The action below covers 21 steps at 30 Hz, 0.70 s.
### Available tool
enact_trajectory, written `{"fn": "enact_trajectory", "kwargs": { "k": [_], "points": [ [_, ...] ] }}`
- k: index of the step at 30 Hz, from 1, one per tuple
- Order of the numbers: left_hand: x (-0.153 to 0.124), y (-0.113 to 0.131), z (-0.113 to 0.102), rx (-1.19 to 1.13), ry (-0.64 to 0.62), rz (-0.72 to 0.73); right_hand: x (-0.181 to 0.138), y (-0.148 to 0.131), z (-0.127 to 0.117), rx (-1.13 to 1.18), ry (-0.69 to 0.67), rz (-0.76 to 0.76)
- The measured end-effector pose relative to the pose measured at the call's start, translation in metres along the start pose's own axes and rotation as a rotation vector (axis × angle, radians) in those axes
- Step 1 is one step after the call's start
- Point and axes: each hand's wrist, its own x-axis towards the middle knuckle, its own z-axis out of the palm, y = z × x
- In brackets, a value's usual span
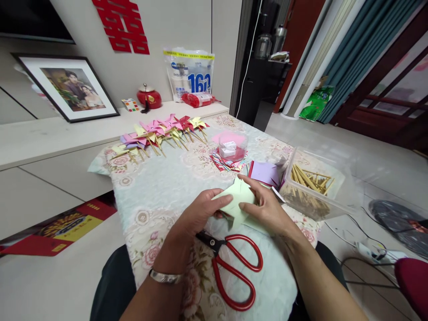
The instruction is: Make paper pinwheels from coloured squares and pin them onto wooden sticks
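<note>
Just beyond the scissors [219, 245], the pale green paper [236, 203] points one corner away from me, my left hand [200, 209] and right hand [269, 209] both touching it, pinching its opposite sides.

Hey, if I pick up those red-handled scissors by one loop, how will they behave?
The red-handled scissors look fairly heavy, given the dark metal at the pivot. They may swing open, since the two handles seem joined only there. Lying flat on the floral tablecloth, they'd probably slide rather than roll if nudged.
</note>
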Motion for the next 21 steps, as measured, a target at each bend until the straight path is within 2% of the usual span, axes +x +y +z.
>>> {"fn": "enact_trajectory", "kwargs": {
  "k": [4, 10, 15, 21],
  "points": [
    [0.003, 0.001, 0.004, -0.159, 0.049, 0.08, 0.004, 0.006, 0.003, 0.113, 0.147, -0.004],
    [0.007, -0.006, 0.023, -0.234, 0.022, 0.138, 0.005, 0.006, 0.015, 0.14, 0.31, -0.029],
    [0.009, -0.005, 0.034, -0.246, 0.151, 0.139, 0.005, 0.006, 0.021, 0.151, 0.321, -0.063],
    [0.009, -0.005, 0.033, -0.17, 0.244, 0.153, 0.003, 0.004, 0.025, 0.186, 0.318, -0.065]
  ]
}}
